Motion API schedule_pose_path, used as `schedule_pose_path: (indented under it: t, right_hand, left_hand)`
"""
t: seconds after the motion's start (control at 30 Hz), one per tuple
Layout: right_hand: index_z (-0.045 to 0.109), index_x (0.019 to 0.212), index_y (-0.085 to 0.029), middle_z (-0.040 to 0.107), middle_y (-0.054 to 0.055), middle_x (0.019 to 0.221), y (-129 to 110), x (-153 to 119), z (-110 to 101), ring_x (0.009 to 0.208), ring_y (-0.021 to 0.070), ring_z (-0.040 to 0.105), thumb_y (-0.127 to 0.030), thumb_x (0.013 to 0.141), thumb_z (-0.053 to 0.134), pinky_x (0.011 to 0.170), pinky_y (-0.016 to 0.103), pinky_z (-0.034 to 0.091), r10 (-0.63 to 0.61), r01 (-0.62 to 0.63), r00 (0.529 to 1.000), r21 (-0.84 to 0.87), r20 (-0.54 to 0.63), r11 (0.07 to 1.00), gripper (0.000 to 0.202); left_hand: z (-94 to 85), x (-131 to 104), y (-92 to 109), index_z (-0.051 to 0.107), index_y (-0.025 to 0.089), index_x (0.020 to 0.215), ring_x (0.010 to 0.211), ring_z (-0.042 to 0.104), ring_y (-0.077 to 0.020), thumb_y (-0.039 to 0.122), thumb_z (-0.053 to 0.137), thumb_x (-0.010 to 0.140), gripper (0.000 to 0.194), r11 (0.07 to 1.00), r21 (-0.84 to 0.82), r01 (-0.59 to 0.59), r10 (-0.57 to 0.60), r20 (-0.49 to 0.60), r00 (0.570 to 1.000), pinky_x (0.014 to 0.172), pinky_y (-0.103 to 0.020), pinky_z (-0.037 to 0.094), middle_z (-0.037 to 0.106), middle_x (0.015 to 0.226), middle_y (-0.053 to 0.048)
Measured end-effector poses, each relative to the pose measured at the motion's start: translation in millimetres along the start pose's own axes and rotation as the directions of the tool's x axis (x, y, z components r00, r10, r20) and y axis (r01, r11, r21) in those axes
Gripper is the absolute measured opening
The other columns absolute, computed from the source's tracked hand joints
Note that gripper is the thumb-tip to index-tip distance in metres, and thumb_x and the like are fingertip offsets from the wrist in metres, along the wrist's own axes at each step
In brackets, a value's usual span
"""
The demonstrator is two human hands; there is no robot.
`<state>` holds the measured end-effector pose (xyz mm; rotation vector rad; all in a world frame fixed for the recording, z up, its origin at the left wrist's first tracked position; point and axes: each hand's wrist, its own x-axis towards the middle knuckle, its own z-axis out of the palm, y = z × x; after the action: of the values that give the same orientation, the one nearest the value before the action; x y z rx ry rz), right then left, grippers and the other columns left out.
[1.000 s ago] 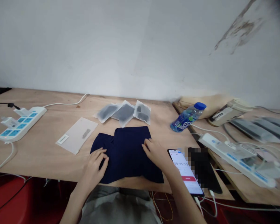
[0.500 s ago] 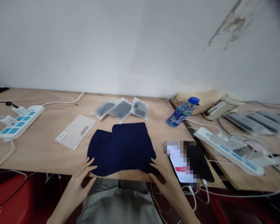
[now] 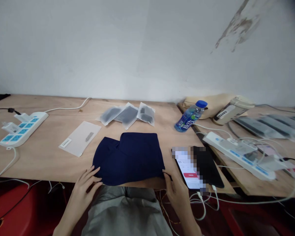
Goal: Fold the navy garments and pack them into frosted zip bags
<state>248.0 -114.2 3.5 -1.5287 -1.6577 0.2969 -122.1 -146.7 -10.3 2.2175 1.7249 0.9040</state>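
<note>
A dark navy cloth (image 3: pixel 130 159) lies folded on the wooden table (image 3: pixel 51 154) at its front edge, with a slanting fold near its upper left. My left hand (image 3: pixel 87 185) rests at the cloth's lower left corner, fingers spread and fingertips touching its edge. At the lower right corner, my right hand (image 3: pixel 175 188) has thumb and fingers closed on the cloth's edge. Behind the cloth lie several frosted packets (image 3: pixel 129 114) with dark contents. A flat pale bag (image 3: pixel 80 138) with a label is to the left.
Two phones (image 3: pixel 190 170) (image 3: pixel 207 167) with white cables lie right of the cloth. Behind them stands a tilted-looking blue-capped bottle (image 3: pixel 190 116). Power strips sit at far left (image 3: pixel 24 129) and right (image 3: pixel 238 155). A coffee cup (image 3: pixel 232 110) and more packets (image 3: pixel 267 126) are at the right.
My right hand has gone from spread fingers to a pinch on the cloth's right corner. The cloth's upper right part has shifted slightly right and lies flatter. My left hand stays nearly in place.
</note>
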Motion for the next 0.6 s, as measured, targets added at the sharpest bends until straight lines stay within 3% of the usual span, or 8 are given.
schedule_pose_path:
  t: [0.13, 0.27, 0.4, 0.5, 0.6]
  right_hand:
    - [0.065, 0.097, -0.024, 0.073, 0.008, 0.089, -7, 4, -1, 0.083, 0.0247, 0.070, -0.039, 0.093, 0.049, 0.070, 0.034, 0.055, 0.030, -0.029, 0.998, 0.022, -0.047, 0.999, 0.023]
    - [0.066, 0.099, -0.024, 0.072, 0.008, 0.097, -22, 27, -2, 0.091, 0.0257, 0.068, -0.044, 0.092, 0.049, 0.074, 0.035, 0.053, 0.060, -0.059, 0.991, 0.010, -0.116, 0.998, 0.027]
    - [0.066, 0.094, -0.023, 0.073, 0.009, 0.092, -21, 73, 3, 0.089, 0.0261, 0.067, -0.052, 0.091, 0.048, 0.082, 0.038, 0.049, 0.091, -0.094, 0.984, -0.017, -0.152, 0.995, 0.034]
    - [0.065, 0.087, -0.021, 0.072, 0.010, 0.087, -3, 115, 14, 0.085, 0.0273, 0.066, -0.058, 0.088, 0.047, 0.076, 0.037, 0.047, 0.104, -0.106, 0.990, -0.023, -0.090, 0.994, 0.041]
    - [0.062, 0.085, -0.020, 0.070, 0.009, 0.085, 17, 147, 30, 0.084, 0.0257, 0.065, -0.050, 0.089, 0.048, 0.073, 0.035, 0.046, 0.132, -0.127, 0.991, -0.151, 0.027, 0.980, 0.033]
  left_hand:
    - [-3.6, -1, 6, 0.064, 0.027, 0.090, 0.118, 0.061, -0.0251, 0.032, 0.053, 0.092, 0.013, 0.996, -0.056, 0.066, -0.071, -0.085, 0.994, 0.106, -0.051, 0.044, 0.071, 0.113, -0.003]
    - [-6.9, 22, 15, 0.061, 0.024, 0.097, 0.100, 0.067, -0.0227, 0.036, 0.052, 0.092, 0.016, 0.968, -0.167, 0.189, -0.225, -0.234, 0.946, 0.087, -0.037, 0.055, 0.071, 0.101, -0.004]
    - [-8.0, 77, 17, 0.062, 0.020, 0.094, 0.085, 0.068, -0.0195, 0.042, 0.053, 0.090, 0.025, 0.942, -0.286, 0.174, -0.260, -0.296, 0.919, 0.080, -0.031, 0.054, 0.070, 0.087, -0.004]
    - [-4.4, 126, 11, 0.065, 0.020, 0.091, 0.082, 0.067, -0.0183, 0.044, 0.053, 0.090, 0.028, 0.935, -0.305, 0.180, -0.252, -0.215, 0.944, 0.077, -0.028, 0.052, 0.071, 0.085, -0.002]
    - [5.4, 165, 0, 0.066, 0.019, 0.093, 0.078, 0.068, -0.0187, 0.044, 0.051, 0.090, 0.029, 0.956, -0.216, 0.198, -0.234, -0.157, 0.960, 0.073, -0.028, 0.051, 0.071, 0.081, -0.003]
